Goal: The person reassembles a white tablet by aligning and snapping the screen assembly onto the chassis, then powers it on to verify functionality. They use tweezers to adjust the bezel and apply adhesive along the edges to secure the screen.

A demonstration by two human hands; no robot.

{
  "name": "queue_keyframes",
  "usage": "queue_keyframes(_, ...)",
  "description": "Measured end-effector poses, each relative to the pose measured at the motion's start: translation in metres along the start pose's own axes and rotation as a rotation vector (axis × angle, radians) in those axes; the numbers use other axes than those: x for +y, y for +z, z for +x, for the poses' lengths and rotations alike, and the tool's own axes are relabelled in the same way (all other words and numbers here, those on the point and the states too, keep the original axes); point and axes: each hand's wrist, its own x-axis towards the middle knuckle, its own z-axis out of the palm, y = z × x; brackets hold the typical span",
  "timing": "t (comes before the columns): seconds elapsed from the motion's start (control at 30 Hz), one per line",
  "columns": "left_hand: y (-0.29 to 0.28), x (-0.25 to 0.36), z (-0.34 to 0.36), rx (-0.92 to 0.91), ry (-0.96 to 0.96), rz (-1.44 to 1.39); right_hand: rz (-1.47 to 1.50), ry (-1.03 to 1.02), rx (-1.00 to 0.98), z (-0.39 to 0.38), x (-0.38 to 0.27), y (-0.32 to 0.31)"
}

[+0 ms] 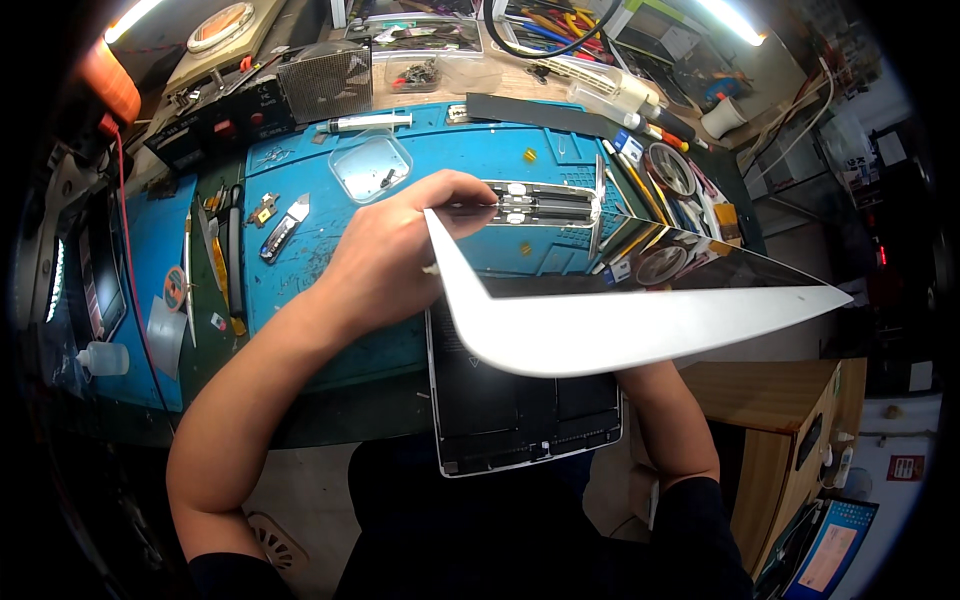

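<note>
My left hand (390,250) pinches the near left corner of a screen panel (600,330) with a broad white border and a dark glossy face that mirrors the tools beside it. Under it, an opened tablet body (525,425) with black battery cells reaches past the bench's front edge toward my body. A narrow strip with metal parts (545,195) shows just beyond my left fingers. My right forearm (672,420) rises to the panel, which hides my right hand, so its grip cannot be seen.
A blue mat (290,190) carries a clear container (370,160), a syringe (365,122) and a utility knife (280,235). Black equipment (225,120) stands back left. Brushes and tools (670,170) crowd the right. A wooden cabinet (780,420) stands right of my body.
</note>
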Motion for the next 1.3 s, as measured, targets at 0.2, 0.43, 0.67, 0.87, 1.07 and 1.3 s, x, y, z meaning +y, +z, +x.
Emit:
queue_keyframes(0.2,0.005,-0.004,-0.001,0.017,-0.010,-0.010,-0.014,0.022,-0.066,0.001,-0.005,-0.007)
queue_keyframes(0.43,0.005,-0.010,-0.002,0.015,0.068,0.028,0.192,0.063,-0.099,-0.001,0.000,-0.003)
queue_keyframes(0.67,0.006,-0.016,-0.001,-0.002,0.085,0.042,0.373,0.102,-0.151,0.005,0.003,-0.006)
queue_keyframes(0.87,0.002,-0.009,0.000,-0.018,0.041,-0.024,0.324,0.127,-0.196,0.007,-0.002,-0.008)
queue_keyframes(1.07,0.005,-0.010,-0.001,-0.004,0.011,-0.009,0.272,0.058,-0.212,0.001,0.003,-0.007)
queue_keyframes(1.3,-0.006,0.007,0.003,-0.008,0.035,-0.010,0.282,0.081,-0.237,0.031,-0.005,-0.019)
